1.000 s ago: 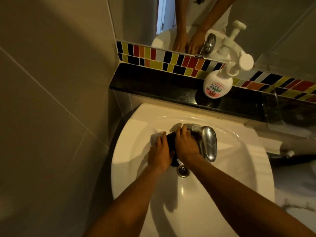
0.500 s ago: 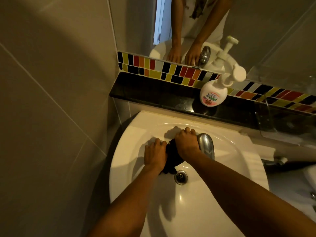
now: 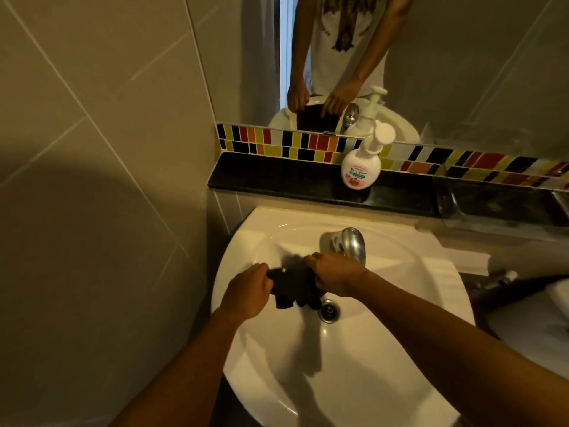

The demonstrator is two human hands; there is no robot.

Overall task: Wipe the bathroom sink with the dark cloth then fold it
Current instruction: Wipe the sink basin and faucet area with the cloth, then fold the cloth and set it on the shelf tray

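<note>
Dark cloth (image 3: pixel 295 285) — bunched, held up between both hands just above the white sink basin (image 3: pixel 354 365), beside the drain (image 3: pixel 329 309) and in front of the chrome tap (image 3: pixel 352 245). Left hand (image 3: pixel 246 292): fingers curled tight on the cloth's left edge. Right hand (image 3: pixel 334 277): fingers pinched on its right edge. Status, by judgement — cloth no longer pressed to the porcelain, so wiping looks finished or nearly so; folding just opening, no neat fold formed yet. Soap pump bottle (image 3: pixel 358 167) stands on the black ledge (image 3: pixel 277 177), untouched.
</note>
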